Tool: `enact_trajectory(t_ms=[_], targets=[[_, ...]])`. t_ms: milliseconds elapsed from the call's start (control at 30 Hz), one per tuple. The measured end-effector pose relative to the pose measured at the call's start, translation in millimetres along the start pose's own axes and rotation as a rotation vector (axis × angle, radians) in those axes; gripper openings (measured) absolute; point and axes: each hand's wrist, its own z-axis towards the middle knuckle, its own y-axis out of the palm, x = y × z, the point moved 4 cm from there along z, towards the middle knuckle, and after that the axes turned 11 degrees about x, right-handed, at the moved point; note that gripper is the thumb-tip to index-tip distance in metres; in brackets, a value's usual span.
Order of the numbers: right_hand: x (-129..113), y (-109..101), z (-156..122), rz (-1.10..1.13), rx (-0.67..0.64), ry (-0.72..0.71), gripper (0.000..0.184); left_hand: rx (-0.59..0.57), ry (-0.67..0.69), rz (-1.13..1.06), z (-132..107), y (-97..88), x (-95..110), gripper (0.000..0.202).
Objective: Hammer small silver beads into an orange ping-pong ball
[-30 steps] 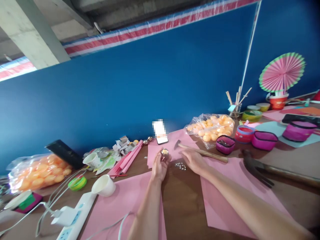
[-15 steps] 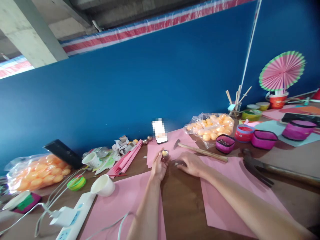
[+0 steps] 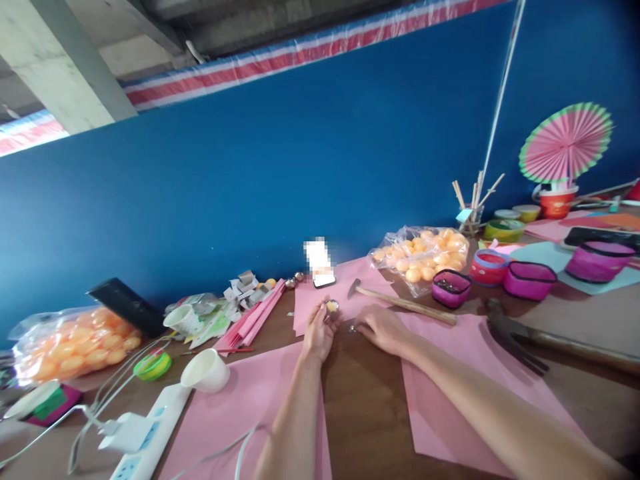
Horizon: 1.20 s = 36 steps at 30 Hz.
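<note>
My left hand is closed around a small round, shiny metal piece with something yellow inside it. To its right, my right hand has its fingers bent down at the brown table, with a small shiny metal thing at the fingertips. Its exact kind is too small to make out. Between and beyond the hands lies a pink paper sheet. A small hammer with a wooden handle lies just past my right hand.
A bag of orange balls stands back right, near purple containers. A claw hammer lies right. A phone leans on the blue wall. Left are a white cup, a power strip and another ball bag.
My right hand has drawn back slightly to the right, and less of the shiny thing shows at its fingertips. My left hand has tilted its round metal piece a little.
</note>
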Motion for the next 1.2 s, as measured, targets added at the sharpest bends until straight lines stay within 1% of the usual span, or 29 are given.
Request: enact_trajectory(t_ms=[167, 333, 433, 500, 633, 733, 800, 933, 1033, 1100, 1200], targets=[[-1, -1, 0, 0.012, 0.036, -0.019, 0.018, -0.012, 0.002, 0.001, 1, -0.5, -1, 0.032], [-5, -1, 0, 0.030, 0.088, -0.060, 0.021, 0.001, 0.001, -0.004, 0, -0.4, -1, 0.031], [-9, 2, 0, 0.008, 0.061, -0.115, 0.025, -0.003, -0.007, 0.000, 0, 0.0, -2, 0.032], [-10, 4, 0, -0.006, 0.030, -0.135, 0.022, -0.004, -0.017, 0.003, 1, 0.0, -3, 0.034], [-6, 5, 0, -0.002, 0.023, -0.110, 0.015, -0.008, -0.017, 0.005, 1, 0.3, -3, 0.034], [-5, 1, 1, 0.027, 0.043, -0.072, 0.016, -0.009, -0.009, -0.001, 1, 0.0, -2, 0.033], [-8, -1, 1, 0.048, 0.054, -0.077, 0.018, -0.012, -0.007, -0.001, 1, -0.4, -3, 0.034], [-20, -1, 0, 0.071, -0.010, -0.189, 0.024, -0.015, -0.006, 0.001, 2, -0.8, -3, 0.034], [-23, 4, 0, 0.057, -0.070, -0.239, 0.021, -0.022, -0.006, -0.002, 2, 0.6, -3, 0.032], [-19, 6, 1, 0.032, -0.074, -0.228, 0.019, -0.018, -0.005, 0.001, 1, 1.1, -2, 0.032], [-13, 4, 2, 0.017, -0.037, -0.186, 0.015, -0.002, -0.005, 0.006, 0, 0.5, -1, 0.031]])
